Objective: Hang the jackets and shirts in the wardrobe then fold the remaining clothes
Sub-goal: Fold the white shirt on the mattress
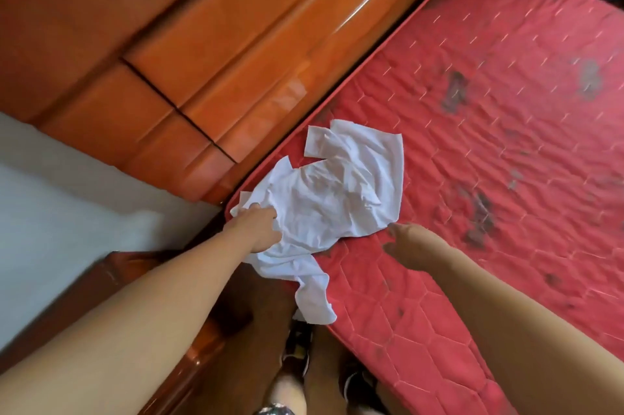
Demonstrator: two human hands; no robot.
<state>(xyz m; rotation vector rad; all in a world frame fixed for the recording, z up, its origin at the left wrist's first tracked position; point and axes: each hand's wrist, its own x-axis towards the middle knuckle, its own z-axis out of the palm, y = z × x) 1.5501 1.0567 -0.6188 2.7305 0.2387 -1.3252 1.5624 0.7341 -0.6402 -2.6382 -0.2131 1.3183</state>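
A crumpled white shirt (pixel 341 191) lies on the near corner of a red quilted mattress (pixel 489 151), one sleeve trailing toward the mattress edge. My left hand (pixel 258 223) grips a bunch of the shirt's fabric at its left side. My right hand (pixel 410 244) hovers just right of the shirt's lower edge with fingers extended, holding nothing and close to the cloth; whether a fingertip touches it is unclear.
A glossy orange wooden headboard (pixel 216 53) runs along the mattress's left side. A dark wooden piece of furniture (pixel 141 276) stands below my left arm. My legs and dark shoes (pixel 297 347) are on the floor beside the mattress. Dark stains mark the mattress.
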